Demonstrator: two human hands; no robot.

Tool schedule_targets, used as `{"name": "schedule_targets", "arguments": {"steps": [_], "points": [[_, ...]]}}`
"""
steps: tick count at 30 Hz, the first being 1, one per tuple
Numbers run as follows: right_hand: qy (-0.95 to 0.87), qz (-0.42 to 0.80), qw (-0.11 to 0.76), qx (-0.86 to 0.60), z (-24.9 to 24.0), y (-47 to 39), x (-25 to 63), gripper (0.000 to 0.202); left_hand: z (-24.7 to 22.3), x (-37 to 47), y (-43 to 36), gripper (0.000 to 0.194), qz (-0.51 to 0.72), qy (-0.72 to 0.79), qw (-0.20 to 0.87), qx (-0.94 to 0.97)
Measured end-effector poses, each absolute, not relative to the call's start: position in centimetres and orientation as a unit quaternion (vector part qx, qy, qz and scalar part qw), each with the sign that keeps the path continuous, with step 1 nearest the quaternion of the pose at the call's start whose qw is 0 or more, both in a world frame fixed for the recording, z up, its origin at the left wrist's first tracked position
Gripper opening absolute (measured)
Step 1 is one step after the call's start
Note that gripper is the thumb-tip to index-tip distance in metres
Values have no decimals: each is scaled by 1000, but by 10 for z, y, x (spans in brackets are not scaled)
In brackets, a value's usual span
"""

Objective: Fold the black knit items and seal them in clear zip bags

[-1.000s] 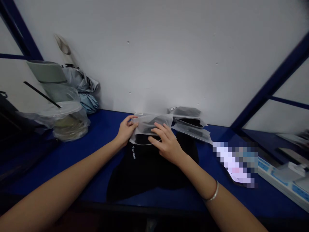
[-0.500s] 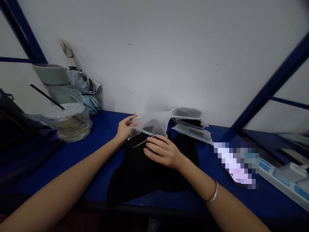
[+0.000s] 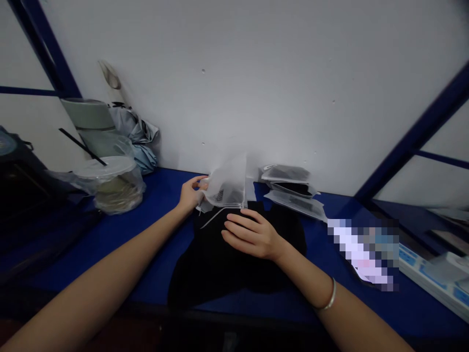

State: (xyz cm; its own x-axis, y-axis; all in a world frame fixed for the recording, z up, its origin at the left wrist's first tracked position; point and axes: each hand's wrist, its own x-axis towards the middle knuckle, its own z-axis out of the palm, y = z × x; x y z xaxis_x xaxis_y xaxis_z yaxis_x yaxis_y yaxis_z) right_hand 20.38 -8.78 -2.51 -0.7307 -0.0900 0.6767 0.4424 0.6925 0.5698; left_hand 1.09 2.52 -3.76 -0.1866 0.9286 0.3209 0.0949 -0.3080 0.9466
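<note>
A frosted translucent zip bag (image 3: 227, 183) stands partly raised near the wall, with something grey and patterned showing faintly through it. My left hand (image 3: 188, 195) grips its left edge, fingers curled round the plastic. At the lower right corner, my right hand (image 3: 252, 235) has its index fingertip on the bag's zip edge; the thumb is hidden and the other fingers are stretched over a black cloth item (image 3: 223, 274). A thin pale strip (image 3: 213, 217) trails from the bag's edge across the black cloth, which lies spread on the blue table.
More frosted bags (image 3: 293, 203) with dark contents lie stacked to the right. Farther right are a blurred-out phone-like object (image 3: 366, 264) and a white power strip (image 3: 436, 278). On the left stand a wrapped drink cup (image 3: 117, 190), a green tumbler (image 3: 91, 115) and a folded umbrella (image 3: 141, 142).
The bag's upper part has swung up and its right side has drawn in to the left. Both hands keep nearly the same places; the whole view has shifted slightly.
</note>
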Motion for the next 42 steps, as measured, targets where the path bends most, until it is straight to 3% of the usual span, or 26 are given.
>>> {"name": "schedule_targets", "arguments": {"steps": [6,15,21,25,28,31,34,38,42], "points": [[-843,-357,370,-160,-27,-87,204,16,-32,3,29,36,637,470,311,526],[-805,-399,421,-129,-21,-92,204,15,-38,-21,44,41,631,538,248,501],[-840,-367,376,-137,-21,-91,204,15,-42,8,37,59,590,521,258,560],[-848,-346,370,-156,-24,-89,204,23,-44,9,27,44,560,498,56,659],[-853,-335,367,-161,-24,-87,205,27,-42,8,21,26,382,367,-69,845],[-857,-323,368,-162,-24,-87,206,30,-43,14,17,27,159,319,-54,933],[-861,-312,366,-166,-24,-86,205,31,-44,21,15,36,67,364,-13,929],[-864,-303,359,-180,-25,-84,206,33,-41,22,11,48,82,380,26,921],[-848,-257,404,-228,-30,-83,209,37,-39,19,8,52,234,370,117,891]]}}
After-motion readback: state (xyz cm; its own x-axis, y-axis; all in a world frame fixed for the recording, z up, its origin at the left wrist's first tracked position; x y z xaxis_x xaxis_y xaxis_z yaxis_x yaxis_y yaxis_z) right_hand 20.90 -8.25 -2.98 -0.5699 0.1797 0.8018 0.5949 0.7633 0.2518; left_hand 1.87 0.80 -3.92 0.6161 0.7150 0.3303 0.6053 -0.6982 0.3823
